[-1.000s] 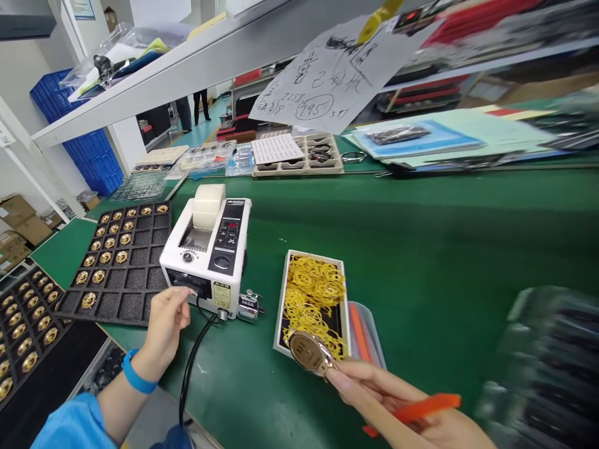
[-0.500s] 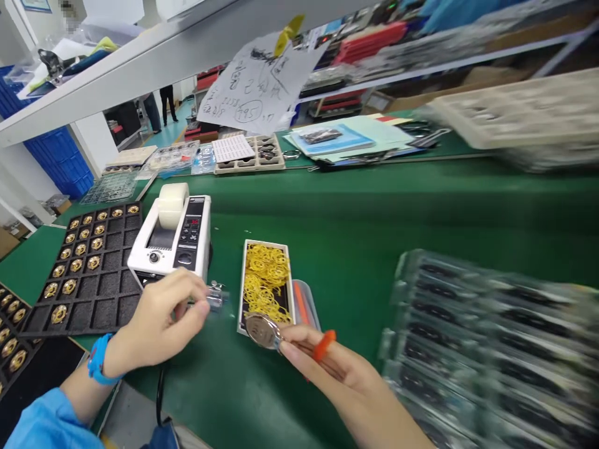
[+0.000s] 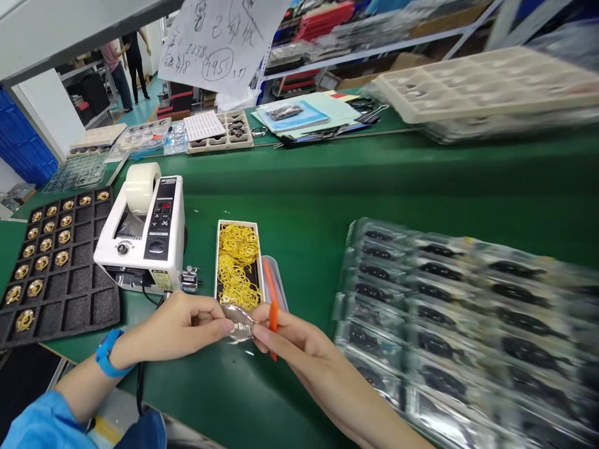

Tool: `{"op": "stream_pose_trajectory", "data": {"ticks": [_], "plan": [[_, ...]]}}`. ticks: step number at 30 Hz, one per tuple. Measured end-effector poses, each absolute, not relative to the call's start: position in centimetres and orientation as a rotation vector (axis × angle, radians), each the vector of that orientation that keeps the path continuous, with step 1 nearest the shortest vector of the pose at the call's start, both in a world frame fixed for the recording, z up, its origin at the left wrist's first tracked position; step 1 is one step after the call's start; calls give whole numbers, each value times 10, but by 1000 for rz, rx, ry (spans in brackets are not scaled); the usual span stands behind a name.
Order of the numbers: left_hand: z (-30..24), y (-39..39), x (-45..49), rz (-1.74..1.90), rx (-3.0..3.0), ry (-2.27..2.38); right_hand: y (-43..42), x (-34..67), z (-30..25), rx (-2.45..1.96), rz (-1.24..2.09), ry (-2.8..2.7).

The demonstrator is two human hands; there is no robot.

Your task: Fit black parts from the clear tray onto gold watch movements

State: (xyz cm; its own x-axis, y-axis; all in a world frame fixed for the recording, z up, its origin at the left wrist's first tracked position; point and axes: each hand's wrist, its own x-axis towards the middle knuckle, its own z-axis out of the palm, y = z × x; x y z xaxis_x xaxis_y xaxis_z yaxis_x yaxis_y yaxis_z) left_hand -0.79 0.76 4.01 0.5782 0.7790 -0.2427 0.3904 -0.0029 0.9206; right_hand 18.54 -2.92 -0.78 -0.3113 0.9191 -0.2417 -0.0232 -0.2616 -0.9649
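A shiny round metal watch case is between my two hands, over the front end of the box of yellow rings. My right hand pinches its right edge between thumb and fingers. A slim orange tool also sits among the right hand's fingers; its exact kind is unclear. My left hand, with a blue band at the wrist, has thumb and forefinger closed on the case's left edge. Whether clear tape lies between them cannot be made out. Behind the left hand stands a white tape dispenser with a roll of clear tape.
Yellow rings fill a narrow white box. Left is a black foam tray with gold watch movements. On the right, clear blister trays hold dark parts in pouches. Beige trays and papers stand behind; a handwritten sheet hangs above.
My left hand has come away from the dispenser's front and met the watch case in my right hand. A clear strip seemed to be at its fingers earlier. The camera view has shifted.
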Motion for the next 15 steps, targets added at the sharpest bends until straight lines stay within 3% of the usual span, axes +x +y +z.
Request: {"op": "stream_pose_trajectory", "data": {"ticks": [15], "plan": [[40, 8, -6, 370, 1723, 1036, -30, 187, -9, -1190, 1701, -1236]]}}
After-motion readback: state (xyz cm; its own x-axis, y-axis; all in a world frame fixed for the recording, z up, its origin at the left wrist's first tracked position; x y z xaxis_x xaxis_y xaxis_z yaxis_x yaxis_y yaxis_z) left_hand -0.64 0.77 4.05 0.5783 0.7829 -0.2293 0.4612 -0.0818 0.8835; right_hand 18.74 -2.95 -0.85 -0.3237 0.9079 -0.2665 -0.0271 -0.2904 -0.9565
